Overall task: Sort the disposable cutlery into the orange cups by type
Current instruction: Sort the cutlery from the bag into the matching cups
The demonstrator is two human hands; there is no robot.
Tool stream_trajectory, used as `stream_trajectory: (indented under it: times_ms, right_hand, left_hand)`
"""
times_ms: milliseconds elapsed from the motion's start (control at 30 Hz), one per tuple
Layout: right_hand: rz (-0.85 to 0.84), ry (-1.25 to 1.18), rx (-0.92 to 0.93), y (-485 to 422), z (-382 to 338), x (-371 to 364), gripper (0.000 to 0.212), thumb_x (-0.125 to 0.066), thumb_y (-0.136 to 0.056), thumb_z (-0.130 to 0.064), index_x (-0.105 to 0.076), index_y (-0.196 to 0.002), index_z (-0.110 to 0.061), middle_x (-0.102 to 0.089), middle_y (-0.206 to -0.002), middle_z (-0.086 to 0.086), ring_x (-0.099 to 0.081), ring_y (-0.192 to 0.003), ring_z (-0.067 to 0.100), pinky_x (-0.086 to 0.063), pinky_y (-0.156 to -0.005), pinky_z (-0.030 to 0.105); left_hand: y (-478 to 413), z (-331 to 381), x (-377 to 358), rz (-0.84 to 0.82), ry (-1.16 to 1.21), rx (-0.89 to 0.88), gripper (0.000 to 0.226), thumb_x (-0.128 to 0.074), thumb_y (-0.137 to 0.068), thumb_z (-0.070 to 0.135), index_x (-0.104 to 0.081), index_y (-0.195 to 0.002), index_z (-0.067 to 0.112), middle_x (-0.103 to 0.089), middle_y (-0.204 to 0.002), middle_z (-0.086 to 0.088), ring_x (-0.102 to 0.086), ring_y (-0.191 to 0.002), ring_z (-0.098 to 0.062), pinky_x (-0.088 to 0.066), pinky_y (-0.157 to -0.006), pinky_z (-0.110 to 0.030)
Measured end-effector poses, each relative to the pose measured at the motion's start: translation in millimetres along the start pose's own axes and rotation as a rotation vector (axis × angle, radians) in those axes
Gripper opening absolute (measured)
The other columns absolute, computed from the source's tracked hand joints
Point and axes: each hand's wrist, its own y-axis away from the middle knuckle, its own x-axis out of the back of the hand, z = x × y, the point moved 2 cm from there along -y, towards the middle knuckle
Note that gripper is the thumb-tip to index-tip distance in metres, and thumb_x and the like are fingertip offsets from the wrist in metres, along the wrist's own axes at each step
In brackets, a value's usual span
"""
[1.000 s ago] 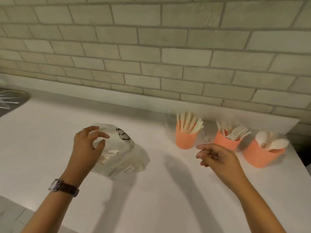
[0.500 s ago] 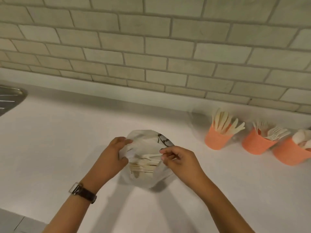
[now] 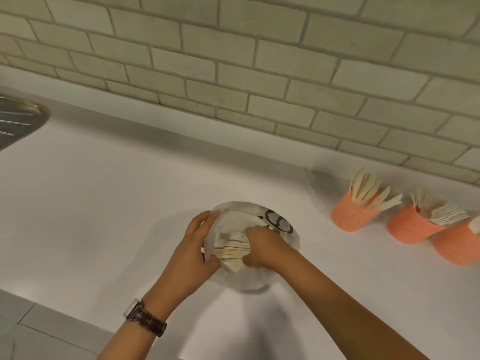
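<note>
A translucent plastic bag (image 3: 240, 213) of pale disposable cutlery (image 3: 230, 252) lies on the white counter (image 3: 104, 198). My left hand (image 3: 193, 245) grips the bag's left edge. My right hand (image 3: 263, 246) reaches into the bag's mouth, its fingers curled around the bundle of cutlery. Three orange cups stand at the right by the wall: one with knives (image 3: 349, 215), one with forks (image 3: 410, 226), and one (image 3: 458, 246) cut off by the frame edge, whose contents barely show.
A metal sink (image 3: 18, 120) sits at the far left. A brick wall (image 3: 233, 63) backs the counter. The counter's front edge (image 3: 65, 314) runs along the lower left, with grey floor below.
My right hand went from beside the cups to the bag and now reaches inside it onto the cutlery. My left hand closed on the bag's edge. The view shifted left.
</note>
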Motion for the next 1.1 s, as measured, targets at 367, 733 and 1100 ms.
stream_trajectory:
  times_ms: [367, 733, 1100]
  right_hand:
    - [-0.071, 0.084, -0.104, -11, -4, -3, 0.028, -0.064, -0.075, -0.017, -0.052, -0.1, -0.014, -0.054, -0.084, 0.0, -0.058, -0.087, 0.021, -0.043, -0.069, 0.028]
    - [-0.125, -0.111, 0.013, 5, 9, 8, 0.035, -0.064, -0.078, -0.012, -0.054, -0.112, -0.009, -0.055, -0.116, 0.006, -0.055, -0.091, 0.021, -0.032, -0.043, 0.021]
    - [-0.056, 0.114, 0.044, -5, -7, -3, 0.03, -0.063, -0.083, -0.021, -0.056, -0.108, -0.005, -0.055, -0.114, 0.013, -0.056, -0.104, 0.031, -0.04, -0.078, 0.031]
  left_hand:
    - [-5, 0, -3, 0.002, 0.057, -0.013, 0.084, -0.061, -0.075, -0.001, -0.028, -0.143, 0.036, -0.026, -0.136, 0.018, -0.046, -0.098, 0.001, -0.05, -0.067, -0.013]
    - [-10, 2, 12, -0.01, -0.005, -0.006, 0.081, -0.064, -0.073, 0.001, -0.033, -0.135, 0.042, -0.024, -0.124, 0.038, -0.051, -0.093, 0.0, -0.047, -0.072, -0.011]
    - [-6, 8, 1, -0.054, 0.025, -0.006, 0.081, -0.065, -0.074, 0.003, -0.032, -0.139, 0.037, -0.028, -0.13, 0.026, -0.051, -0.095, -0.003, -0.047, -0.067, -0.012]
